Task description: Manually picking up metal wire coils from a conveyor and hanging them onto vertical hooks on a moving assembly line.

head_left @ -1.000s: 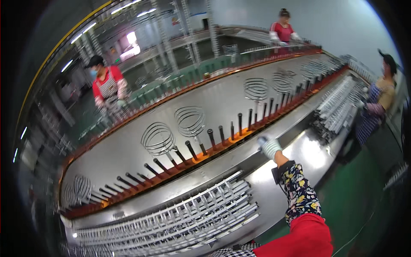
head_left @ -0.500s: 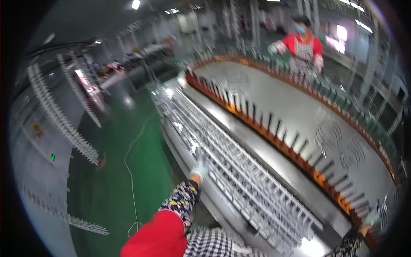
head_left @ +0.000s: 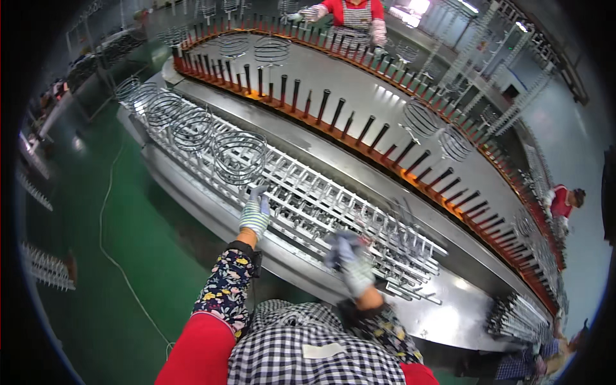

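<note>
My left hand [head_left: 255,213], in a striped knit glove, is over the near edge of a stack of white toothed racks [head_left: 301,192]. Its fingers are closed at the lower end of a shiny round wire cage that looks like a whisk head [head_left: 239,157]. Similar wire whisk heads [head_left: 191,128] lie in a row further left along the racks. My right hand [head_left: 354,264], also gloved, is over the right part of the racks. Motion smears its fingers, so what they hold, if anything, does not show.
Beyond the racks, a long looped conveyor [head_left: 359,142] carries upright dark pegs around a metal table [head_left: 359,83]. Wire whisk heads stand along it. A co-worker in red [head_left: 354,13] stands across; others are at right. More racks [head_left: 520,317] lie at the lower right.
The view has swung to the right. My right hand has come from the conveyor at the lower right to above the racks. My left hand is now at a wire whisk head.
</note>
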Tool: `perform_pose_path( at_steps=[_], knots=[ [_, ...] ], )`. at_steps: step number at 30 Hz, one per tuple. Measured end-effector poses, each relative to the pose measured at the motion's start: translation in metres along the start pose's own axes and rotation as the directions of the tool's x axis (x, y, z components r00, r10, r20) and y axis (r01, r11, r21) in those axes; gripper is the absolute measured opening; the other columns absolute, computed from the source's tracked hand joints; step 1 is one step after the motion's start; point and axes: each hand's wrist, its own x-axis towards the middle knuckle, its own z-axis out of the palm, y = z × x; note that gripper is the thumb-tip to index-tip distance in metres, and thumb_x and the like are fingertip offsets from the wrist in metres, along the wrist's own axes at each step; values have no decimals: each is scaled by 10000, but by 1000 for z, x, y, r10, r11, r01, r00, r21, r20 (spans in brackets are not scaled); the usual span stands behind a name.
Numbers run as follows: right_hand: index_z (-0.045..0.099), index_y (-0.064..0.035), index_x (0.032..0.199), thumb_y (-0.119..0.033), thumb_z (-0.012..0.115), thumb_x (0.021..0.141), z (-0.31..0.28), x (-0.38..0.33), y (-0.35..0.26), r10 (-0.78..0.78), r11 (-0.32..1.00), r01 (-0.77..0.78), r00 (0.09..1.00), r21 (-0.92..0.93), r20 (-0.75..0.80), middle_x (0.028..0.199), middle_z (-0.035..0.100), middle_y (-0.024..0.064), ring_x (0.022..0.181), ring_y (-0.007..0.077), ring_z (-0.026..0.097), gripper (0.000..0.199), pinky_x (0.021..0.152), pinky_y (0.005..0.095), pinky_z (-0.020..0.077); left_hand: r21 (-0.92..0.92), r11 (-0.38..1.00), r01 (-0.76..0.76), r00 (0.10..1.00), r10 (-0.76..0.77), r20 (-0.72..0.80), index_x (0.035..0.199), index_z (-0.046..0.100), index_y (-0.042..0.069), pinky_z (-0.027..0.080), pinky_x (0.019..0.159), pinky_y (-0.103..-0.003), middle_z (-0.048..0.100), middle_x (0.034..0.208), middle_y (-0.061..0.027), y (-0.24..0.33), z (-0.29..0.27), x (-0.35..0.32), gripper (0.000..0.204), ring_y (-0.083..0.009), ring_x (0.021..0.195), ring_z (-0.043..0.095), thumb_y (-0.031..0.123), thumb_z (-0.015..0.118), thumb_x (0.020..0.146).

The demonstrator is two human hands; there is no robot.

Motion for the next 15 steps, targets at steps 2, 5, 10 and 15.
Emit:
perform_pose_path(
  at_steps=[2,5,10,15],
  knots=[
    [416,-2,1111,-306,523,850,52,22,4,-66,993,71,996,94,-54,996,565,144,609,155,565,414,515,250,503,18,999,42,998,-42,43,1132,420,63,408,815,-384,554,1018,-195,-11,-2,-4,283,-328,940,534,168,414,870],
    [458,-35,1021,-301,497,865,59,57,35,2,1000,0,996,27,-86,895,574,101,559,130,551,310,462,240,488,115,984,134,970,-154,188,1132,423,60,408,819,-394,547,1031,-203,24,8,-7,302,-342,953,529,207,422,868],
    [491,-4,969,-246,444,861,57,63,55,-319,549,49,935,-835,-155,667,556,126,633,281,563,270,537,357,452,132,991,22,969,-53,239,1126,440,60,397,855,-391,529,1077,-201,45,3,-7,322,-348,1005,502,243,410,863],
    [481,8,1028,-210,494,801,31,94,87,-355,412,-36,914,-911,-196,822,575,210,735,378,534,316,652,400,436,126,991,51,952,-86,293,1140,436,73,390,858,-397,525,1099,-193,57,11,4,341,-353,1008,499,274,386,869]
  ],
)
